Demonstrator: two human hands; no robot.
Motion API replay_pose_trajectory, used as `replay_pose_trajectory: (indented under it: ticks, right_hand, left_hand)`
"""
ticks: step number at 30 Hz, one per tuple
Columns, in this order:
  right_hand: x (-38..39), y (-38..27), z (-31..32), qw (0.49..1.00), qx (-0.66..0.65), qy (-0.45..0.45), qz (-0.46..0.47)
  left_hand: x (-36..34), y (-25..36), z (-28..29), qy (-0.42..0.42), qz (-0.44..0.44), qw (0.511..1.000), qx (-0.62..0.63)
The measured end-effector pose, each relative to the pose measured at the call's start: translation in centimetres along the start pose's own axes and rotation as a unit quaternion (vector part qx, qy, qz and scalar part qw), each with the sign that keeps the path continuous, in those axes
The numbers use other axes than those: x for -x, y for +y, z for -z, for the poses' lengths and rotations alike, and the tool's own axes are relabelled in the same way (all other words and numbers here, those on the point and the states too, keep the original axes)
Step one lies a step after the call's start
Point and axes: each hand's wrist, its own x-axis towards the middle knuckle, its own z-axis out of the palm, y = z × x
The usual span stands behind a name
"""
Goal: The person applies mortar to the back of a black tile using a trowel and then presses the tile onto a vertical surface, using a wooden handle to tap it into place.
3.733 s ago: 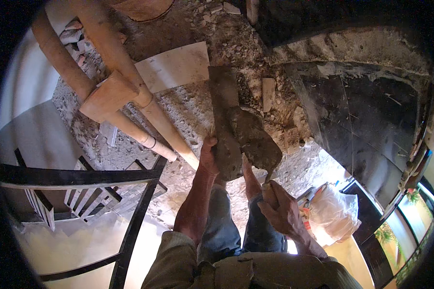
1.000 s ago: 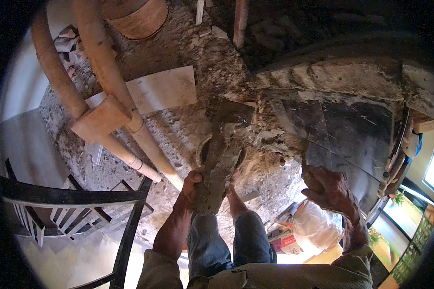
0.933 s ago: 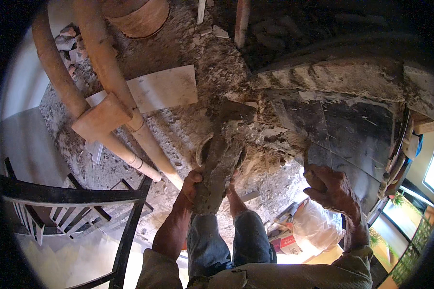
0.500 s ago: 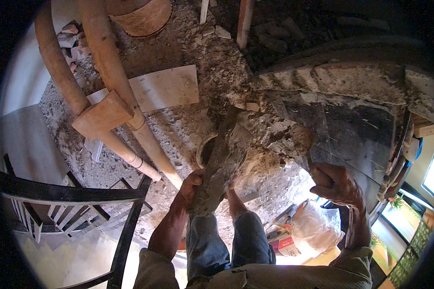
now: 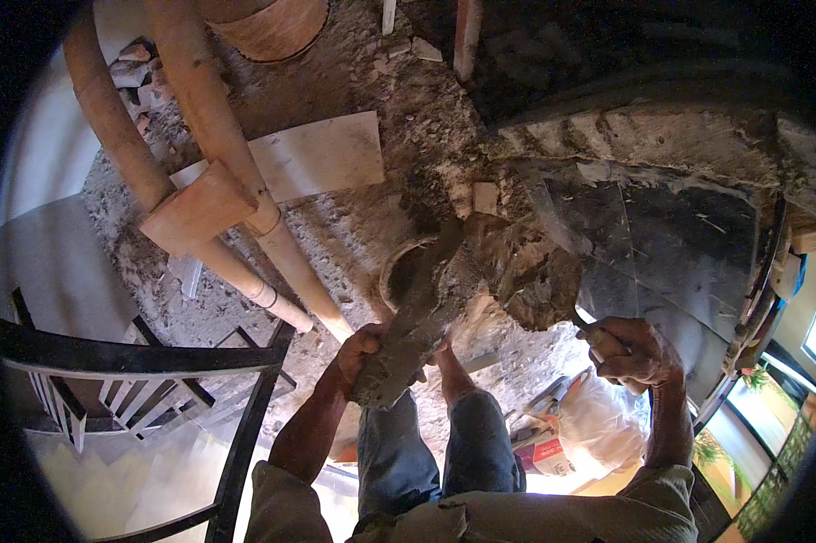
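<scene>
Clock directions run from the middle of my view, twelve straight ahead. Nearest me, at six o'clock, are my knees in blue jeans (image 5: 397, 457). At seven o'clock my left hand (image 5: 363, 348) is clamped on the near end of a long mortar-smeared board (image 5: 408, 317), thumb on its left edge, other fingers mostly hidden. The board slants across the centre, its far end toward one o'clock. Between three and four, my right hand (image 5: 634, 351) has its fingers wrapped around the handle of a trowel (image 5: 539, 276), whose mortar-caked blade lies at three, beside the board's far end; I cannot tell whether they touch. A round-rimmed container (image 5: 394, 276) sits partly hidden behind the board. A whitish plastic bag (image 5: 602, 421) slumps at four. Farther out, dark slabs (image 5: 666, 258) lie toward three, thick poles (image 5: 213, 118) at ten, and a pale flat sheet (image 5: 327, 156) at eleven.
</scene>
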Motion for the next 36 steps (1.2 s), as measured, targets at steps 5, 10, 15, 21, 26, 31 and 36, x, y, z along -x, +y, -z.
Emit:
replay_pose_trajectory:
  ticks: [5,10,15,21,26,31,36]
  right_hand:
    - [-0.5,1.0,0.0,0.999,-0.036,-0.017,0.02]
    - [-0.2,3.2,0.1,0.961,-0.268,-0.024,0.066]
    - [-1.0,4.4,0.3,0.974,-0.226,-0.003,0.026]
    - [-7.2,9.9,-4.5,0.986,-0.144,-0.065,-0.054]
    - [-16.8,17.9,-13.4,0.99,-0.105,-0.091,0.021]
    - [-26.7,25.8,-22.6,0.996,-0.062,-0.005,0.06]
    - [-25.5,23.7,-25.5,0.965,0.104,0.177,0.164]
  left_hand:
    - [0.4,-0.2,0.2,-0.002,0.015,1.0,-0.024]
    - [1.4,1.2,-0.6,0.04,0.011,0.993,-0.109]
    - [1.1,0.8,-0.3,0.04,-0.02,0.999,-0.01]
    - [1.7,1.0,-1.5,0.011,-0.08,0.992,0.093]
    - [2.1,1.0,-1.9,-0.009,-0.1,0.987,0.127]
    - [1.5,0.2,-1.5,-0.059,-0.13,0.98,0.137]
    - [1.4,-1.5,-4.2,-0.063,-0.145,0.976,0.151]
